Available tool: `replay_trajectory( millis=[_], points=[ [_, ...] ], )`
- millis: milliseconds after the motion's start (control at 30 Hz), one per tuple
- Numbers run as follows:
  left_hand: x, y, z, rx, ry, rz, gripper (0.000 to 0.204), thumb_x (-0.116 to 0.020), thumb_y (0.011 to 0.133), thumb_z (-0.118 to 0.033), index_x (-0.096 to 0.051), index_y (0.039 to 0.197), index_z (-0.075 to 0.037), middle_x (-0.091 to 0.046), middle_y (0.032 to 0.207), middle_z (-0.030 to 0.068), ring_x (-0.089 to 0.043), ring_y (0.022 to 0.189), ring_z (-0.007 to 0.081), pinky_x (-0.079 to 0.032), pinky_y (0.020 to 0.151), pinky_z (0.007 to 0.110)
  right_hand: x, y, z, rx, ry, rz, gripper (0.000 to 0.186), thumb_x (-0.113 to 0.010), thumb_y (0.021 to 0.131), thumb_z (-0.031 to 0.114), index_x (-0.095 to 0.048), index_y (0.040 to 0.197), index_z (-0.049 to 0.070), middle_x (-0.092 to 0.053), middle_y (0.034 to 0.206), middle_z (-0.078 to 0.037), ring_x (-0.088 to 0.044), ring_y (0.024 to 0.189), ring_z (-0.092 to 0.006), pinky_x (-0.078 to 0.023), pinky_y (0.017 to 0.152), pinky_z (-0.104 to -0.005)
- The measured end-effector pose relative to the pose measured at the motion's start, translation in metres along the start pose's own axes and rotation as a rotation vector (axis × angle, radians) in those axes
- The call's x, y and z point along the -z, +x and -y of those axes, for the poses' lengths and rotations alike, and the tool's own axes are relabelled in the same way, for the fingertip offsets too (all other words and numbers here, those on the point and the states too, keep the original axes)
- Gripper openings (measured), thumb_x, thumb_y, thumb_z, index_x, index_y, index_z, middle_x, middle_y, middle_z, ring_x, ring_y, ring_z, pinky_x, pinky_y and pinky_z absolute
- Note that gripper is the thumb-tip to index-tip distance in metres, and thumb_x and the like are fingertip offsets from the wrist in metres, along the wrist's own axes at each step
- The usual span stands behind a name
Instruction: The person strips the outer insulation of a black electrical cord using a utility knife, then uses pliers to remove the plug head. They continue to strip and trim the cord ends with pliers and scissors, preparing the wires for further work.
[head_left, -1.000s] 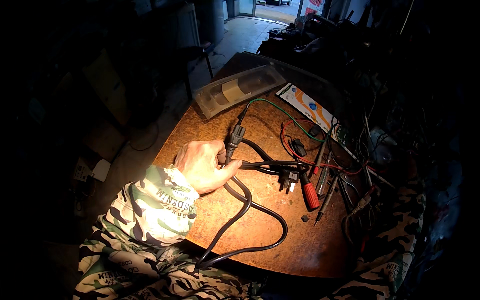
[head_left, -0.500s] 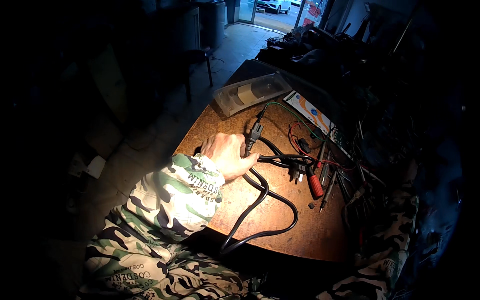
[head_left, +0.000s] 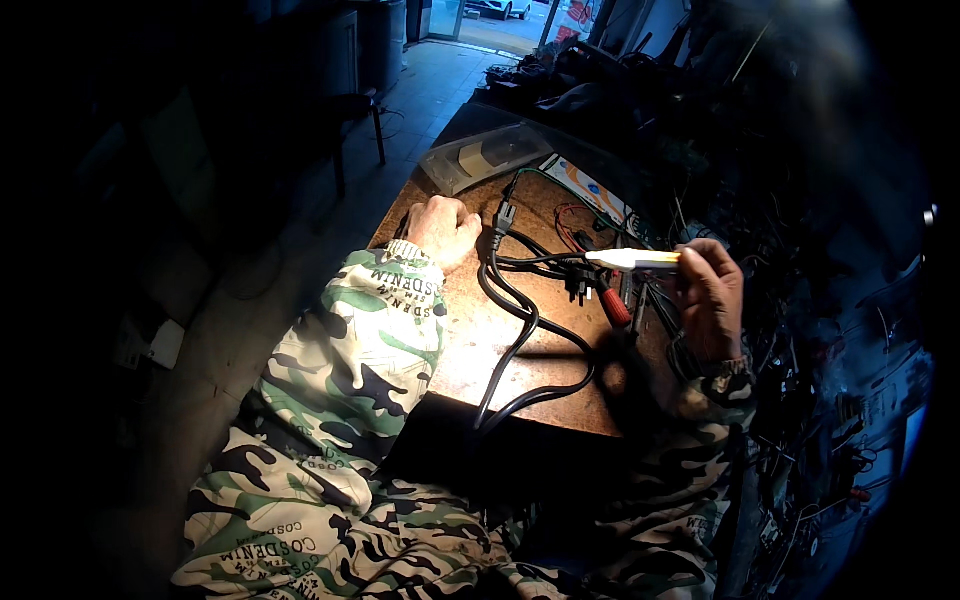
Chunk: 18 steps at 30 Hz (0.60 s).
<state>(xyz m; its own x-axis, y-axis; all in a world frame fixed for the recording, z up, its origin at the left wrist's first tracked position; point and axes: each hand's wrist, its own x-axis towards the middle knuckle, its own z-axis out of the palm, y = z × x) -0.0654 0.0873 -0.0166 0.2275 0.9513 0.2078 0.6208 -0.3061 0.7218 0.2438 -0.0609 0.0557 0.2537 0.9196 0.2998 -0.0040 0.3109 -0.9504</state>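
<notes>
My left hand [head_left: 440, 232] rests on the wooden table [head_left: 470, 340], its fingers curled under and their inner side hidden. Just right of it lies a black power cord [head_left: 540, 318] in loose loops, its grey-black connector [head_left: 502, 226] pointing away from me. A green wire runs from a dark clip at that connector's far end. My right hand [head_left: 712, 300] is raised over the table's right side. It grips a slim pen-like tool [head_left: 640, 260] with a pale, pointed tip aimed left over the cord. Below the tip are the cord's black plug [head_left: 580, 286] and a red-handled tool [head_left: 616, 308].
Beyond my left hand lies a clear plastic tray [head_left: 440, 178] with a tan piece in it. A white-and-orange box [head_left: 590, 188] sits to its right. Wires and tools clutter the right side. A dark stool [head_left: 360, 105] stands on the floor at the far left.
My right hand has come in from the right with the pen-like tool. My left hand has drawn back from the cord and connector. The view has shifted slightly.
</notes>
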Motion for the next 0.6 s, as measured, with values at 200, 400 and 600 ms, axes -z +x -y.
replay_trajectory(
  millis=[200,400,600],
  points=[
    [-0.013,-0.004,-0.002,0.025,-0.069,0.047,0.039,-0.066,0.089,-0.036,-0.074,0.096,0.001,-0.072,0.082,0.0207,-0.072,0.083,0.0323,-0.055,0.081,0.042,-0.029,-0.008,-0.068,-0.129,0.13,0.094,0.022,-0.074,0.089,0.005,-0.064,0.107,0.001,-0.067,0.091,-0.005,-0.062,0.073,-0.0102,-0.052,0.062,-0.0237],
    [-0.002,-0.005,-0.017,0.026,-0.008,0.101,0.045,-0.068,0.088,-0.041,-0.073,0.098,0.003,-0.073,0.089,0.0239,-0.072,0.088,0.0346,-0.055,0.084,0.042,-0.038,-0.007,-0.079,-0.11,0.098,0.113,0.024,-0.074,0.088,0.005,-0.064,0.109,-0.003,-0.068,0.09,-0.006,-0.063,0.076,-0.0117,-0.051,0.066,-0.0244],
    [-0.008,-0.006,-0.018,0.003,0.01,0.138,0.045,-0.071,0.086,-0.04,-0.073,0.097,0.004,-0.073,0.089,0.0227,-0.073,0.087,0.0327,-0.055,0.083,0.04,-0.038,-0.009,-0.084,-0.103,-0.058,0.162,0.024,-0.068,0.096,0.018,-0.06,0.106,-0.003,-0.066,0.086,-0.007,-0.062,0.07,-0.0117,-0.051,0.059,-0.0242]
  ],
)
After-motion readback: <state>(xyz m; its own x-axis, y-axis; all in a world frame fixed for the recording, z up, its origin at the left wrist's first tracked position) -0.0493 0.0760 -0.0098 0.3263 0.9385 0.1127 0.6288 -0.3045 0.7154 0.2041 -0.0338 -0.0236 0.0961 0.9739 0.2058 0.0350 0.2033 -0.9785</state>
